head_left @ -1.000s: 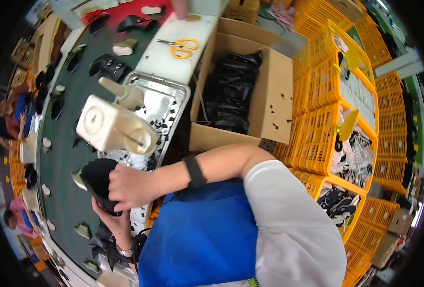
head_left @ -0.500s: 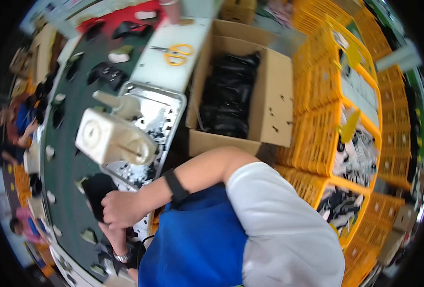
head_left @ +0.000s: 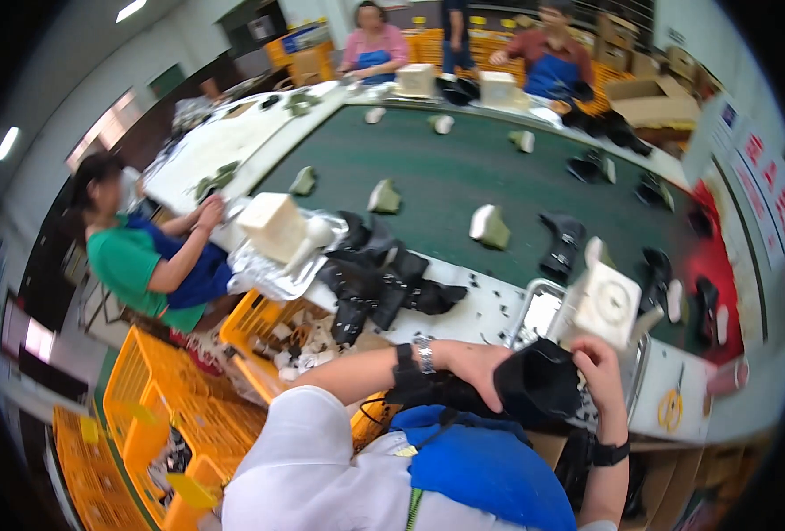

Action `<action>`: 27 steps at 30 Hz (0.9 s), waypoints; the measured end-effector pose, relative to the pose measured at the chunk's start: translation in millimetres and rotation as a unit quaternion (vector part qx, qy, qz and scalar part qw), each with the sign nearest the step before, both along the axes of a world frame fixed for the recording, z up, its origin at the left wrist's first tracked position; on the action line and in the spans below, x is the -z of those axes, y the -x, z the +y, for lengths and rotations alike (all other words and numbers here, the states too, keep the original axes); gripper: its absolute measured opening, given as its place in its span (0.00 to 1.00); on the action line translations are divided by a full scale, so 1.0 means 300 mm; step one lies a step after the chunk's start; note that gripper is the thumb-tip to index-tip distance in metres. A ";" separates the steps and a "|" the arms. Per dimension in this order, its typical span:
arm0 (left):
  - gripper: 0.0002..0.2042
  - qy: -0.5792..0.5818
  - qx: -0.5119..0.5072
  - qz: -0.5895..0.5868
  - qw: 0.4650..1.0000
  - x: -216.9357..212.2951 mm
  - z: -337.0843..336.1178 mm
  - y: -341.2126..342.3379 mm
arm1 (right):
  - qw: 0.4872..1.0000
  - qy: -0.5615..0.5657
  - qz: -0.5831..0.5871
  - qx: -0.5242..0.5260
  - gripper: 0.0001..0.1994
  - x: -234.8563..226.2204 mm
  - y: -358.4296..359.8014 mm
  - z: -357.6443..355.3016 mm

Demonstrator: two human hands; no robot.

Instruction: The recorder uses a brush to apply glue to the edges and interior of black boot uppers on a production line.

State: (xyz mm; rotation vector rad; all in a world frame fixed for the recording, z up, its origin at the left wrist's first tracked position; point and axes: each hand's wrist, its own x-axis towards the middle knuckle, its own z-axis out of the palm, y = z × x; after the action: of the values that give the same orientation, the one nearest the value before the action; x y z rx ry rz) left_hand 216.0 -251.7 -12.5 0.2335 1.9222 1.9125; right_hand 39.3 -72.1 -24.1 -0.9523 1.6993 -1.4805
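My left hand point(head_left: 474, 365), wearing a metal watch, is closed on the side of a black boot point(head_left: 534, 380), with the thumb pressed along it. The boot's wide opening faces upward in front of my blue apron. At the right edge of that opening, my right hand point(head_left: 599, 367) has its fingers curled against the rim; their tips are partly hidden. Just beyond stands a cream-white block-shaped fixture point(head_left: 607, 305) on a metal tray point(head_left: 534, 310). To the left, several black boots with buckles point(head_left: 383, 279) lie heaped on the table edge.
A green conveyor belt point(head_left: 445, 164) carries olive-and-white pieces point(head_left: 490, 227) and a black boot point(head_left: 562, 243). Orange-handled scissors point(head_left: 671, 409) lie at right. Yellow crates point(head_left: 158, 398) stand at left, near a person in green point(head_left: 135, 265). Other people sit across the belt.
The view has swung left from the carton and crates to the belt and co-workers. The black boot now lies between both my hands in front of my apron, its opening visible.
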 end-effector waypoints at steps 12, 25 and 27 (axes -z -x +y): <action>0.37 -0.023 -0.297 -0.004 0.955 0.036 -0.089 -0.107 | 0.996 -0.066 -0.008 0.055 0.09 0.108 0.106 0.143; 0.37 -0.058 -0.338 -0.066 0.937 0.168 -0.085 -0.075 | 0.937 -0.227 0.213 0.158 0.22 0.305 0.183 0.162; 0.37 -0.055 -0.324 -0.081 0.941 0.155 -0.046 -0.059 | 0.918 -0.229 0.259 0.195 0.20 0.306 0.176 0.131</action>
State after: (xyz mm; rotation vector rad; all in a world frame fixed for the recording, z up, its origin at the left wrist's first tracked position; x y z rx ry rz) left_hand 233.7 -265.6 -59.2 -0.5853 1.9245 2.3481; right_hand -13.5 -32.7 -115.8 -0.8133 2.6031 -1.0084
